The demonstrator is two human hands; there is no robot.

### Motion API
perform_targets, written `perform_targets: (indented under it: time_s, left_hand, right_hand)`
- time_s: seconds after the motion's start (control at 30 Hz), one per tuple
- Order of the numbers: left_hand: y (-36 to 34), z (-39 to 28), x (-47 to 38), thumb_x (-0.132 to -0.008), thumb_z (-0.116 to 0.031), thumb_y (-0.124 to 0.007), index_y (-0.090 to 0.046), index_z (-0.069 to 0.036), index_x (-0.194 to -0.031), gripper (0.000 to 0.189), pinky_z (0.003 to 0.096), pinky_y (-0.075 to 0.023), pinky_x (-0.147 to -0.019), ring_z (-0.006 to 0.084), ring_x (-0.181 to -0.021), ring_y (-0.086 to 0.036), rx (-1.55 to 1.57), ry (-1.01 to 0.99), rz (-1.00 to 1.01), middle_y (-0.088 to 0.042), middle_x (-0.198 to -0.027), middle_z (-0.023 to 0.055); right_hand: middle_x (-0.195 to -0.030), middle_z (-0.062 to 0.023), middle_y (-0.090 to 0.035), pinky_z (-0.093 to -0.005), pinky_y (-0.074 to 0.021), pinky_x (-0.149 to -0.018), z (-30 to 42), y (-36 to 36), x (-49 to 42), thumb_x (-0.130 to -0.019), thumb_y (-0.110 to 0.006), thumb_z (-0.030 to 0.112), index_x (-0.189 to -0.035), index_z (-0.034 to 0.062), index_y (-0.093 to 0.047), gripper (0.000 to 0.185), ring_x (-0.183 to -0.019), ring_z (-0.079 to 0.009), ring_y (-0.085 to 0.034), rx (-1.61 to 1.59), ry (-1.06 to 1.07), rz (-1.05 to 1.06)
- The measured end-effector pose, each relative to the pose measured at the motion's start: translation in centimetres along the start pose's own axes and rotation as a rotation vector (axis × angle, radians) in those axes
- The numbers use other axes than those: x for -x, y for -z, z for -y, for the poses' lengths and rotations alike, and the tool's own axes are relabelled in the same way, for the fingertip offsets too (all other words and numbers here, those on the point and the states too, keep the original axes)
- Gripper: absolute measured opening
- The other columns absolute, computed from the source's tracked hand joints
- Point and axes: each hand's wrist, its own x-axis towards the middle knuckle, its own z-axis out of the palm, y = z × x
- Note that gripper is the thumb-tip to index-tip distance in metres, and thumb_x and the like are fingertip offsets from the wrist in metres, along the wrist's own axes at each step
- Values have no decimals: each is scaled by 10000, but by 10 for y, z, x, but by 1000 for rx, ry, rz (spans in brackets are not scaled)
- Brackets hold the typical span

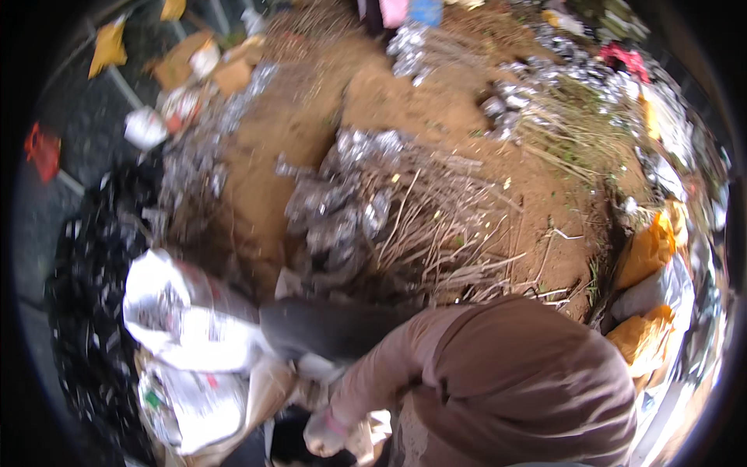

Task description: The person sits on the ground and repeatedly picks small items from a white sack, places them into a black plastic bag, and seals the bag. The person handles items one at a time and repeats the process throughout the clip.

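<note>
Neither of my hands can be made out. Close before me, at the bottom, a person in a brown hooded top (525, 362) bends over, their back towards me. Their closed hand (325, 435), with a pink band at the wrist, is beside a crumpled pale wrapper or bag (373, 435); blur hides whether it holds anything. Dark trousers (332, 327) show beyond their arm. At the left stand an open white sack (216, 335) and a second white sack (204, 408) with mixed scraps in its mouth.
Bundles of thin cut stems (443, 222) with silvery plastic wrapping (338, 216) lie on brown soil (402, 105). Black plastic (99, 315) is heaped at the left. Orange bags (648, 251) line the right side. More bundles (560, 122) lie farther off, and part of another person (391, 11) shows at the top.
</note>
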Motion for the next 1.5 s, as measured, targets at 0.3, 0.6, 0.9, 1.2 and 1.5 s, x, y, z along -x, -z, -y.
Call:
perform_targets:
  time_s: [0.3, 0.6, 0.9, 1.2, 1.5]
  left_hand:
    - [-10, 31, 20, -737, 14, -448, -472, -14, -1317, 582, 337, -325, -1072, 349, -1289, -375, -295, -14, 468, -371, -1393, 222]
    - [-62, 70, 47, -755, -35, -475, -363, -97, -1400, 658, 404, -382, -1016, 412, -1210, -436, -356, -98, 751, -399, -1358, 259]
    - [-61, -4, 49, -760, -43, -467, -483, -84, -1316, 558, 402, -399, -1002, 369, -1214, -456, -464, -4, 806, -422, -1361, 223]
    - [-81, 2, 47, -896, -101, -374, -461, -77, -1326, 439, 368, -358, -1052, 275, -1256, -443, -508, 41, 816, -408, -1417, 103]
    - [-127, -24, 84, -916, -160, -410, -500, -77, -1284, 388, 417, -511, -817, 280, -1033, -633, -255, 796, 405, -616, -1169, 166]
  right_hand:
    - [-874, -110, -614, -409, -485, -730, 51, 92, 136, -771, -547, 152, -853, 76, -634, 142, -877, -285, -601, 20, -2, -411]
    - [-821, -47, -619, -287, -483, -683, 90, 272, 322, -889, -548, 107, -895, 63, -614, 80, -746, -125, -562, 428, -302, -1453]
    - [-881, -91, -673, -304, -511, -735, -75, 439, 388, -904, -512, 128, -1043, 20, -631, 212, -769, -160, -635, 496, -1247, -1082]
    - [-875, -93, -662, -298, -506, -696, -161, 445, 343, -882, -550, 134, -1052, 10, -614, 220, -745, -158, -626, 705, -1084, -748]
    - [-869, -94, -652, -291, -500, -657, -205, 467, 223, -859, -587, 140, -1062, 0, -596, 246, -722, -157, -617, 653, -641, -454]
